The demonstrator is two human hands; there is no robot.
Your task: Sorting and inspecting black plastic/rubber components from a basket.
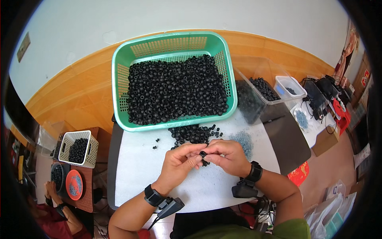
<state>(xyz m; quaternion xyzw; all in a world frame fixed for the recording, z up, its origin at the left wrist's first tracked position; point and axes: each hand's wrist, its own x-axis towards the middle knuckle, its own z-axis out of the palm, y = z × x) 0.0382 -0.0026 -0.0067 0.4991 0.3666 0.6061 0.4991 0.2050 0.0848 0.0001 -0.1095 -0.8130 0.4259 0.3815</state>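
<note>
Small black bead (203, 154) pinched mid-table

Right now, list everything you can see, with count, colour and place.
basket: one, green, back of table, full of black beads
loose beads: small pile, black, before the basket
grey bits: small heap, blue-grey, right of pile
clear tubs: two, right of basket
white basket: one, far left, black beads inside
table: one, white
left hand: pinching a black bead
right hand: on the same bead
</note>
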